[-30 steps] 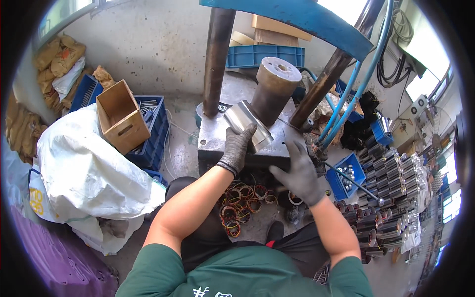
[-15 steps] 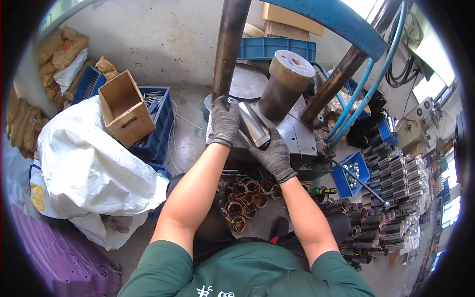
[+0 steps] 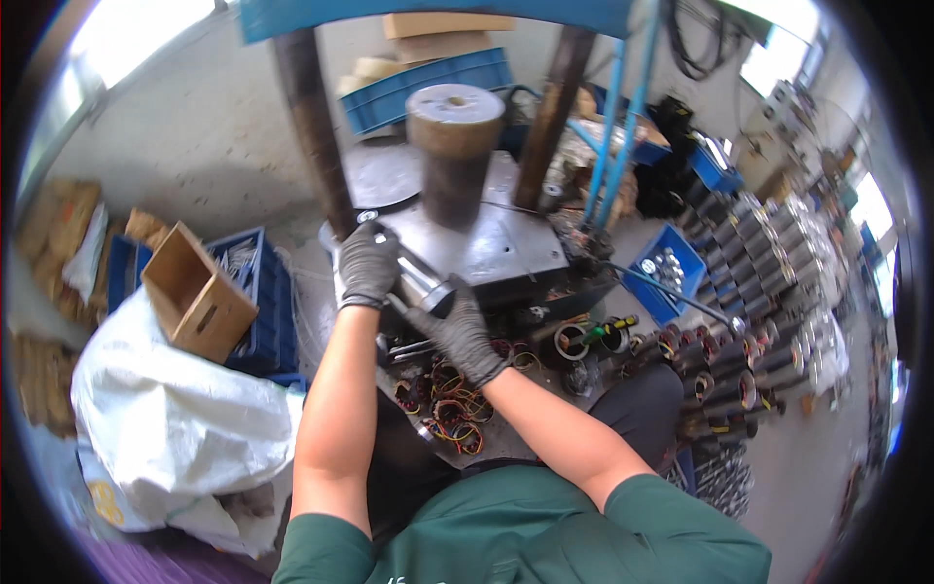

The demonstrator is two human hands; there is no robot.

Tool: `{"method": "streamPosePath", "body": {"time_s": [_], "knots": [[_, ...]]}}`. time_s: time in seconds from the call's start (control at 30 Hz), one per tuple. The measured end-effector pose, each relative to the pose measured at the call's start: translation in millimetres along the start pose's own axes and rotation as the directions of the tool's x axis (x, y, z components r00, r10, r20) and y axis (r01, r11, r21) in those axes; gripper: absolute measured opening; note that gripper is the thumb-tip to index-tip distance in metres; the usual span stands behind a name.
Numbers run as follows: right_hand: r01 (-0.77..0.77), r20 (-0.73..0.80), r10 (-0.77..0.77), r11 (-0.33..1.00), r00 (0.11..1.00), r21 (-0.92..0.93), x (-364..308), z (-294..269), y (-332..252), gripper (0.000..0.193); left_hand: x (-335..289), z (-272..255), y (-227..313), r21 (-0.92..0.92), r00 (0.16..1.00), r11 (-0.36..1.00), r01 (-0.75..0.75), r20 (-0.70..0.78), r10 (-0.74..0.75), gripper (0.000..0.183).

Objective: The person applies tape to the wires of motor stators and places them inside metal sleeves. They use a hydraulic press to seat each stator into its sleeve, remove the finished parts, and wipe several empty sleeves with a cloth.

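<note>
A shiny metal cylinder (image 3: pixel 420 280) is held tilted between my gloved hands, just off the near left edge of the press table (image 3: pixel 511 229). My left hand (image 3: pixel 370 265) is curled round its upper left end. At its lower right end, my right hand (image 3: pixel 459 331) grips it, thumb stretched along the underside. A slim rod-like piece shows beside my left fingers; whether it belongs to the cylinder I cannot tell. Beyond my hands a thick steel ram block (image 3: pixel 453 165) stands upright on the table, between the two press columns.
Left are a wooden box (image 3: pixel 199 302) on a blue crate (image 3: pixel 268 316) and a white sack (image 3: pixel 185 389). Wound wire coils (image 3: pixel 452 404) lie below my hands. Rows of metal cylinders (image 3: pixel 759 263) and a blue bin (image 3: pixel 671 268) stand right, with blue hoses (image 3: pixel 613 146) hanging.
The view has swung, so the press now sits further left and is seen more squarely. Both hands still hold the cylinder, now nearer the table's front left edge.
</note>
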State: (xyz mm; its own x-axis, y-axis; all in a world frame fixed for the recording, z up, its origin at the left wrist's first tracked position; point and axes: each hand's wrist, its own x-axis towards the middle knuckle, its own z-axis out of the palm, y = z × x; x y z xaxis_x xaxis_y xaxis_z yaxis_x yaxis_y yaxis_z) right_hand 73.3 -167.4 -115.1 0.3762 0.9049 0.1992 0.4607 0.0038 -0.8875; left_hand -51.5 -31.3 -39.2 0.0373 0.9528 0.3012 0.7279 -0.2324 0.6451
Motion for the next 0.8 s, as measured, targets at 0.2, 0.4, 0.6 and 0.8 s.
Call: {"method": "streamPosePath", "body": {"time_s": [0.2, 0.4, 0.6, 0.8], "knots": [[-0.133, -0.066, 0.157, 0.953, 0.985, 0.274, 4.3, 6.9, -1.5, 0.108, 26.7, 3.2, 17.3, 0.13, 0.993, 0.99, 0.048, 0.101, -0.061, 0.034], [-0.304, 0.043, 0.336, 0.782, 0.941, 0.544, -5.5, -5.3, -14.6, 0.09, 34.1, 10.9, 33.1, 0.249, 0.989, 0.968, 0.026, 0.138, -0.062, 0.029], [-0.344, 0.074, 0.423, 0.61, 0.903, 0.714, -12.2, -1.6, -23.2, 0.076, 40.9, 16.5, 44.8, 0.48, 0.944, 0.832, -0.277, 0.296, 0.144, 0.029], [-0.524, 0.229, 0.621, 0.345, 0.749, 0.779, -10.4, -8.1, -34.0, 0.073, 47.8, 29.3, 59.9, 0.456, 0.932, 0.876, -0.159, 0.363, -0.02, 0.047]]}}
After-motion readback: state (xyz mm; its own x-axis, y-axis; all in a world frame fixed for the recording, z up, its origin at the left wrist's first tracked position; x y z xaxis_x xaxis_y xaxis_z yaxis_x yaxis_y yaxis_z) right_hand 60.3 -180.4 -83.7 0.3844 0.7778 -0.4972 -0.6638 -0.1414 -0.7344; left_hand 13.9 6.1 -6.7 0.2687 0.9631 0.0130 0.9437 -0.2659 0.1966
